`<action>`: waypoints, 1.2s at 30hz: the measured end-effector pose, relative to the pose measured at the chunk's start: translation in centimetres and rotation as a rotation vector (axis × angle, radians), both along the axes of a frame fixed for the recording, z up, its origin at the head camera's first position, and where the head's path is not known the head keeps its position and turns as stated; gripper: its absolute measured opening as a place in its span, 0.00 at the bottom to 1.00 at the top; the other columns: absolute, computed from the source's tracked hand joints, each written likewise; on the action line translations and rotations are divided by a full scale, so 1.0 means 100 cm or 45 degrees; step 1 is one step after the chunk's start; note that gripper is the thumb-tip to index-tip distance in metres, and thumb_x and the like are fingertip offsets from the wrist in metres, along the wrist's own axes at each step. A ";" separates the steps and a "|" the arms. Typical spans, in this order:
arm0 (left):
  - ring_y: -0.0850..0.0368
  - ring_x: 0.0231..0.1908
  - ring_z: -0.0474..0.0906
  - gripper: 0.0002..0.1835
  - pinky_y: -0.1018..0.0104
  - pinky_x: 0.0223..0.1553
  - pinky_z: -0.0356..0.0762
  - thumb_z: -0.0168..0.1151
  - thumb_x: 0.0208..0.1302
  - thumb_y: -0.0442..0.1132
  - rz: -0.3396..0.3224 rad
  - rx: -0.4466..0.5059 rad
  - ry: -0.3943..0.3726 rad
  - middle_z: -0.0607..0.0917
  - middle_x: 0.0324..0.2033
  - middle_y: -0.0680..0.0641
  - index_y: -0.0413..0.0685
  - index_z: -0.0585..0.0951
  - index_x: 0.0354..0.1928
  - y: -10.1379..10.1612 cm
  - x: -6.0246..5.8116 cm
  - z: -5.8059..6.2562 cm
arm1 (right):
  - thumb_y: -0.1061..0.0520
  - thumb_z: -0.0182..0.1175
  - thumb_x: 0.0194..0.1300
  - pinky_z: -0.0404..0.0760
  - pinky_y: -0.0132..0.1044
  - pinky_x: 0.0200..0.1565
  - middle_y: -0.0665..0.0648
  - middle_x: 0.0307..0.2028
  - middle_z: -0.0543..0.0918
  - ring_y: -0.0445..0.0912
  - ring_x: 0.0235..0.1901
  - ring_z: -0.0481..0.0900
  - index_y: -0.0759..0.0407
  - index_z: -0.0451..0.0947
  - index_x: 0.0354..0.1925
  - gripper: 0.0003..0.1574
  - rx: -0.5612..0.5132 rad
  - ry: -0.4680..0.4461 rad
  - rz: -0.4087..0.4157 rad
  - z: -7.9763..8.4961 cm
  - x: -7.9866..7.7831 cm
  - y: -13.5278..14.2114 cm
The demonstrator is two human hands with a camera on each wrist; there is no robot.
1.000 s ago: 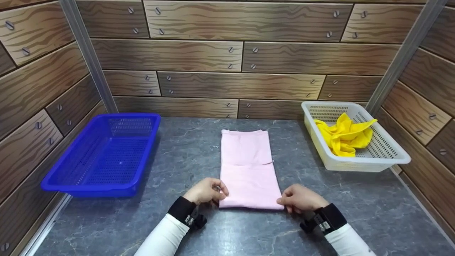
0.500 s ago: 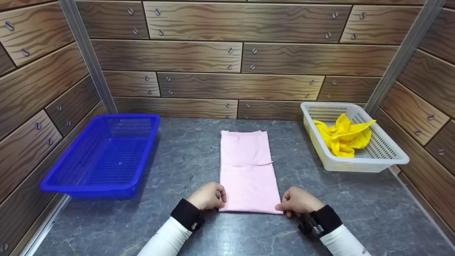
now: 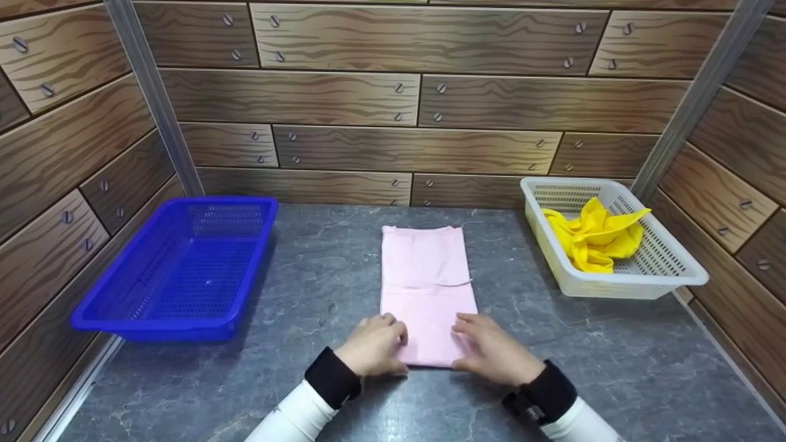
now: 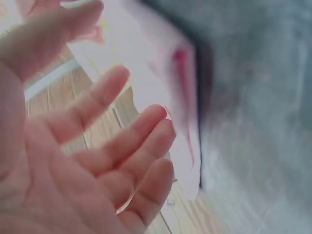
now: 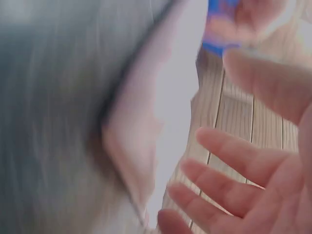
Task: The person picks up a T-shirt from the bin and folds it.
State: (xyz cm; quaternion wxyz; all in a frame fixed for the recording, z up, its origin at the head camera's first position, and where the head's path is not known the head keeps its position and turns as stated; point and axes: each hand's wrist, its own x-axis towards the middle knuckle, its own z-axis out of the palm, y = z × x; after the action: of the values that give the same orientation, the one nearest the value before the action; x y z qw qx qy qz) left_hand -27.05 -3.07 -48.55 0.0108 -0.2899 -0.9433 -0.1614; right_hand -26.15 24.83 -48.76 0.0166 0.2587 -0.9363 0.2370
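A folded pink cloth (image 3: 430,307) lies flat in a long rectangle on the grey marbled table (image 3: 307,276), with a crease across its middle. Over its near left corner is my left hand (image 3: 376,345), and over the near right corner my right hand (image 3: 498,353). In the left wrist view the fingers are spread and gently bent, with the layered edge of the cloth (image 4: 185,97) beyond them. The right wrist view likewise has loose, parted fingers (image 5: 229,180) beside the cloth (image 5: 146,122). Neither hand grips it; whether any fingertip touches it I cannot tell.
To the left stands a blue plastic basket (image 3: 153,328) with nothing in it. A white basket (image 3: 632,285) at the right holds a crumpled yellow cloth (image 3: 595,236). Wood-patterned walls (image 3: 344,98) enclose the table at the back and both sides.
Both hands have let go of the cloth's near corners and moved inward over it, fingers loosened. Earlier the cloth's near edge shifted slightly toward me. The baskets stand as before.
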 end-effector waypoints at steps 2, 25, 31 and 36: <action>0.55 0.43 0.77 0.26 0.59 0.48 0.74 0.82 0.44 0.51 -0.037 -0.058 0.063 0.79 0.40 0.52 0.53 0.80 0.42 0.002 0.002 -0.003 | 0.44 0.77 0.55 0.68 0.67 0.68 0.73 0.70 0.71 0.70 0.69 0.68 0.70 0.74 0.64 0.48 0.074 -0.066 0.021 -0.002 0.004 -0.007; 0.50 0.35 0.87 0.06 0.56 0.42 0.79 0.63 0.57 0.31 -0.026 -0.159 0.344 0.87 0.28 0.48 0.49 0.78 0.32 -0.004 0.004 -0.002 | 0.73 0.50 0.65 0.78 0.58 0.62 0.65 0.60 0.84 0.62 0.60 0.83 0.64 0.81 0.60 0.27 0.206 0.061 0.028 0.004 0.006 -0.002; 0.58 0.22 0.73 0.07 0.65 0.27 0.69 0.62 0.57 0.33 -0.194 -0.017 -0.107 0.74 0.18 0.54 0.49 0.73 0.27 -0.015 0.008 0.030 | 0.67 0.57 0.66 0.83 0.40 0.39 0.48 0.32 0.86 0.41 0.33 0.83 0.56 0.85 0.38 0.11 0.131 -0.187 0.180 0.034 0.011 0.013; 0.66 0.20 0.58 0.13 0.73 0.24 0.57 0.58 0.56 0.33 -0.411 0.046 -0.408 0.61 0.17 0.60 0.53 0.65 0.21 -0.027 0.008 0.053 | 0.58 0.63 0.68 0.65 0.26 0.25 0.40 0.20 0.68 0.31 0.20 0.65 0.53 0.75 0.25 0.13 0.007 -0.535 0.322 0.058 0.017 0.027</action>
State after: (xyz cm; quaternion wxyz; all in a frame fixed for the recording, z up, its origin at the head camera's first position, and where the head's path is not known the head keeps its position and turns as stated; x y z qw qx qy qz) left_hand -26.28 -5.74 -43.26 -0.1600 -0.4076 -0.8713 -0.2219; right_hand -24.44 27.48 -42.94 -0.2091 0.3188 -0.8800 0.2832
